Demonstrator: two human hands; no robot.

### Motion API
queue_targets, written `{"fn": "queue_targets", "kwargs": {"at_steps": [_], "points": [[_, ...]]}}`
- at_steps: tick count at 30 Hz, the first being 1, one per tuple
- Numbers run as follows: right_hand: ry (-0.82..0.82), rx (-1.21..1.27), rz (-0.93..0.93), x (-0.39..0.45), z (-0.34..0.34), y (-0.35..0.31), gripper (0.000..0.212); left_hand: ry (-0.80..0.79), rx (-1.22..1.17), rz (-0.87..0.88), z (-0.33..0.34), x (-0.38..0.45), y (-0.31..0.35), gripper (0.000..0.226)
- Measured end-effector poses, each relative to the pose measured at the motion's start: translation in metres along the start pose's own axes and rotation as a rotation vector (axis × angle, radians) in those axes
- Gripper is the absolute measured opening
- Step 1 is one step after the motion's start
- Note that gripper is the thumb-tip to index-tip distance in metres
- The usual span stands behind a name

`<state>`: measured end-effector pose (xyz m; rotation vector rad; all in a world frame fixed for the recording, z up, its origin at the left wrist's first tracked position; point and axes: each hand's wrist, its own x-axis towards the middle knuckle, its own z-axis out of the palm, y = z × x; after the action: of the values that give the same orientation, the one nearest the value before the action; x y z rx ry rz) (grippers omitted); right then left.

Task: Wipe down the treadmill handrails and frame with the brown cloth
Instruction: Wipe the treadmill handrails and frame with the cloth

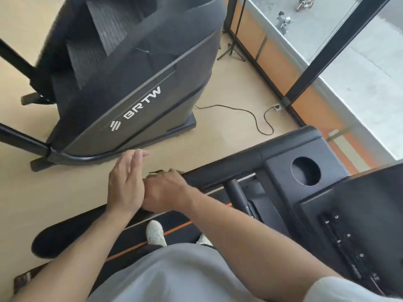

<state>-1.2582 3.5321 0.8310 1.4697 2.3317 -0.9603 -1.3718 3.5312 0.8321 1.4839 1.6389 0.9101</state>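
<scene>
I stand on the treadmill, whose black left handrail point(229, 168) runs from the console toward me. My right hand point(165, 190) is curled round the near end of that rail. Only a thin edge of the brown cloth point(156, 171) peeks out past its fingers; the rest is hidden under the hand. My left hand point(124, 179) hovers just left of the right hand with fingers straight and together, holding nothing and close against the right hand's knuckles. The treadmill belt with an orange stripe point(174, 229) lies below, with my white shoes on it.
The console point(340, 205) with a round cup holder point(305, 171) is at the right. A large dark stair machine point(130, 83) marked BRTW stands on the wooden floor to the left. A black cable point(250, 114) runs to a floor socket point(278, 106) near the window frame.
</scene>
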Motion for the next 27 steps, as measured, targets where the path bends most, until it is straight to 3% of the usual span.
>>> {"fn": "queue_targets", "kwargs": {"at_steps": [3,7,10,15,19,23,27], "points": [[0.019,-0.085,-0.154,0.006,0.008,-0.028,0.050,0.058,-0.024,-0.016,-0.004,-0.001,0.000,0.047],[0.128,-0.176,-0.095,-0.006,0.007,0.023,0.067,-0.035,-0.041,0.014,0.021,-0.001,0.020,0.057],[0.244,-0.136,0.095,-0.033,-0.003,0.095,0.056,-0.189,0.009,0.059,0.048,-0.004,0.036,0.060],[0.525,-0.089,0.475,-0.111,-0.022,0.235,0.059,-0.393,-0.022,0.076,0.091,-0.020,0.062,0.043],[0.749,0.082,0.800,-0.166,-0.029,0.297,0.052,-0.492,-0.010,0.104,0.114,-0.030,0.078,0.035],[0.741,0.360,1.117,-0.205,-0.015,0.318,0.059,-0.524,-0.026,0.104,0.126,-0.040,0.081,0.035],[0.691,0.390,1.199,-0.196,-0.008,0.308,0.066,-0.472,-0.004,0.051,0.127,-0.049,0.069,0.026]]}}
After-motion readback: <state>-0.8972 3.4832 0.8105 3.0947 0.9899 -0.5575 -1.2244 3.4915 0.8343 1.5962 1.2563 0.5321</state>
